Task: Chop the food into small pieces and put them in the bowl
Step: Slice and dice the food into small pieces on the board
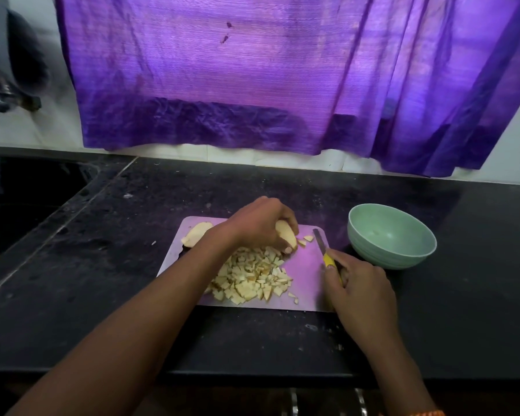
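Right hand [357, 283] clenched my knife [323, 249] beside the board's [308, 277] diced heap [252, 277]; left fingers [287, 235] gripped the wedge [285, 235], best tucked clear of the blade; bowl [392, 235] empty alongside.

- Pale green round bowl [392, 235], plain, faint ridges on the outer wall.
- Small knife [324, 250] with yellow handle and grey metal blade.
- Pale yellow-cream chopped food pieces [252, 277], some with brownish edges.
- Flat cutting board [303, 274], tinted lilac-pink.
- Black speckled stone counter [162, 325], dusted with pale flecks.
- Purple hanging curtain [252, 85], streaked lighter and darker, two dark spots.
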The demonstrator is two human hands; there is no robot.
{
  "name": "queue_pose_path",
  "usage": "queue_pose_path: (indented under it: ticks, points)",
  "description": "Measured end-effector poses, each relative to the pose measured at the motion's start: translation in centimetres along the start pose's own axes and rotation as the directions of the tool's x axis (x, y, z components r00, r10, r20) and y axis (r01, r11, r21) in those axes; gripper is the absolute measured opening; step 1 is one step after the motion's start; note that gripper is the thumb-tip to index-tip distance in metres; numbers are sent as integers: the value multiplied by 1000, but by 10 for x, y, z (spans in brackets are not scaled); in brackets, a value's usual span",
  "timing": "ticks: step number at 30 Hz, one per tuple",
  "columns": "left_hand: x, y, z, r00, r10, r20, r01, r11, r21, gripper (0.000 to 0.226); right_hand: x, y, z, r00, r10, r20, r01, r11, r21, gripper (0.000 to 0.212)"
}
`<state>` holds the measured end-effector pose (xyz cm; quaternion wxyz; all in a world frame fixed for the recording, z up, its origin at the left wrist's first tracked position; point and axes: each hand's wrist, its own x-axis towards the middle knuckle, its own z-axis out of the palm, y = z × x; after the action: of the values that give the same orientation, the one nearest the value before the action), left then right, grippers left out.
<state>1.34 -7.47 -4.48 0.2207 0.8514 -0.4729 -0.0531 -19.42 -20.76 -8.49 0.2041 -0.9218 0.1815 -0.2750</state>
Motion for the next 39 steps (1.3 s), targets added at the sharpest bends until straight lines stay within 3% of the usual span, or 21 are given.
queue_pose_path:
  ticks: [3,5,8,10,12,18,24,27,31,36,39]
  points:
    - [-2,-9,-4,998,9,-70,-19,989,-145,11,0,-3,0,1000,-12,15,12,1000,6,25]
    - [-1,-13,-7,978,-23,-205,-24,974,-227,6,-1,-6,1,995,-76,64,75,997,16,26]
    - [1,-17,-10,887,-124,-444,20,973,-231,7,-4,-15,1,972,-201,123,180,970,166,23]
    - [2,-18,-9,833,-163,-528,39,970,-238,10,-4,-15,0,971,-229,75,203,945,256,23]
    - [3,-18,-8,816,-187,-546,47,965,-259,11,-1,-10,1,985,-173,10,166,957,238,26]
    - [7,-12,8,864,-144,-482,26,970,-243,9,3,2,6,995,-10,-94,25,986,164,29]
    - [4,2,18,944,73,-321,-51,996,78,11,4,2,4,985,51,-162,-32,992,118,22]
    - [0,2,14,958,106,-266,-57,981,187,9,3,1,5,993,51,-106,-39,992,118,26]
    - [-2,-4,10,966,97,-239,-66,989,134,16,2,-1,5,999,12,-46,-6,993,115,28]
    - [0,-8,17,994,90,-64,-82,990,114,54,2,-8,5,998,-50,23,50,999,20,32]
    - [1,-7,22,995,82,-52,-73,985,155,61,2,-8,8,996,-59,71,60,998,-16,38]
